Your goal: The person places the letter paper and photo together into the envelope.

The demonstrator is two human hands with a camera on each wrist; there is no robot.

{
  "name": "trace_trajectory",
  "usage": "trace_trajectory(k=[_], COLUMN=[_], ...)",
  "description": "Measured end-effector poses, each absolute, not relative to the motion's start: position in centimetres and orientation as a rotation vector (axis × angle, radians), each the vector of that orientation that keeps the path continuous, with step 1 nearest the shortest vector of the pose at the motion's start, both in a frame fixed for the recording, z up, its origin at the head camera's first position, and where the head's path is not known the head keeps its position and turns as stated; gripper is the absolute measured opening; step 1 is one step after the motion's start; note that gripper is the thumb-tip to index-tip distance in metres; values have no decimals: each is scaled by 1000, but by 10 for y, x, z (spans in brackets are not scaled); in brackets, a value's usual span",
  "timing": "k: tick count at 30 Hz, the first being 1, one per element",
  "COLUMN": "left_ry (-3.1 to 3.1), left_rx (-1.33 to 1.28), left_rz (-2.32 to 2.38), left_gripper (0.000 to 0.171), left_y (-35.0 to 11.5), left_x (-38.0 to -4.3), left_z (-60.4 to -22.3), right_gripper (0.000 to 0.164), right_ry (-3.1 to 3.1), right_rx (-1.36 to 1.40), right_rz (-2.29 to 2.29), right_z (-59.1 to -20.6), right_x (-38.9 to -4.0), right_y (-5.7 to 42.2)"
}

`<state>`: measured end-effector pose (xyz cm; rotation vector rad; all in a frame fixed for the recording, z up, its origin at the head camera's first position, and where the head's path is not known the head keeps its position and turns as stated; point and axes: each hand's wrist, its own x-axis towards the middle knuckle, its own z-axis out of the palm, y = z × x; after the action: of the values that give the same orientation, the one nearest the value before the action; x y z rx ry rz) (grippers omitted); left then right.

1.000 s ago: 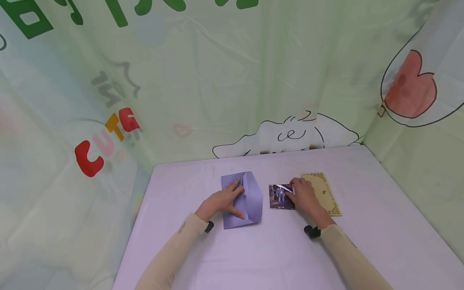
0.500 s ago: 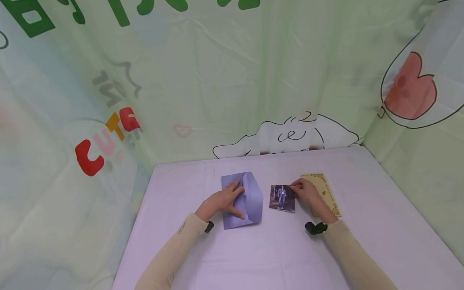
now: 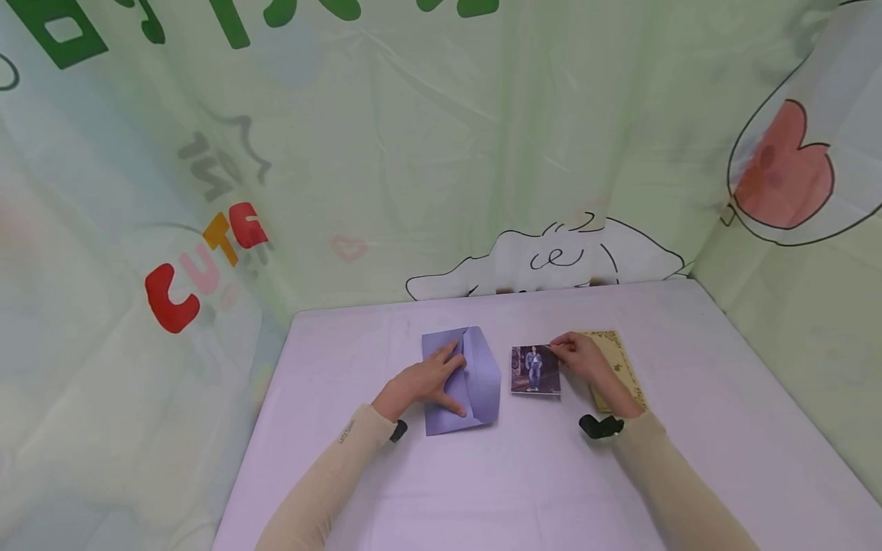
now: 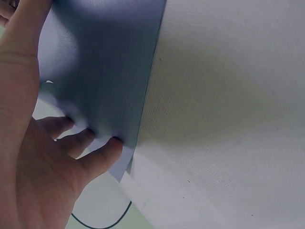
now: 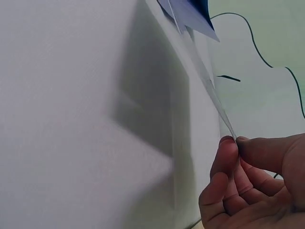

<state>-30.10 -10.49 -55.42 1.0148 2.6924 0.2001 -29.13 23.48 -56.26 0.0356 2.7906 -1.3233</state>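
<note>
The right hand (image 3: 582, 360) pinched the photo (image 3: 535, 370), the envelope (image 3: 463, 380) lying at its nine o'clock under the flat, pressing left hand (image 3: 429, 380).

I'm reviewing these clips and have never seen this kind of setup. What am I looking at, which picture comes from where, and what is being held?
There is no machine here: a person works with two bare hands and wears three cameras. The wide picture comes from a camera on the head, looking down at a table covered in pale lilac cloth, with printed sheeting behind it. The two close pictures come from cameras on the wrists. The left hand lies flat, fingers spread, on a lilac envelope whose flap is open. The right hand pinches the edge of a photo of a standing figure; the right wrist view shows that photo edge-on between thumb and fingertip. A cream card with a gold border lies partly under the right hand.
</note>
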Motion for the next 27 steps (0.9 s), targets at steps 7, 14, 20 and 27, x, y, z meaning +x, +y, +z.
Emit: trace_trajectory(k=[7, 14, 20, 27], left_ry=[2688, 2691, 2687, 2687], left_rx=[986, 991, 989, 990], left_rz=[198, 206, 196, 212], left_gripper=[88, 87, 88, 87], left_y=[-104, -103, -103, -104], left_x=[-303, -302, -303, -302], left_z=[-559, -558, -556, -556], right_gripper=[29, 28, 26, 24], right_ry=[2768, 2760, 2745, 2698], right_rx=[18, -11, -48, -88], right_rz=[-1370, -1396, -1435, -1465], right_z=[-561, -560, -563, -566], right_x=[-294, -297, -300, -301], right_y=[226, 217, 209, 195])
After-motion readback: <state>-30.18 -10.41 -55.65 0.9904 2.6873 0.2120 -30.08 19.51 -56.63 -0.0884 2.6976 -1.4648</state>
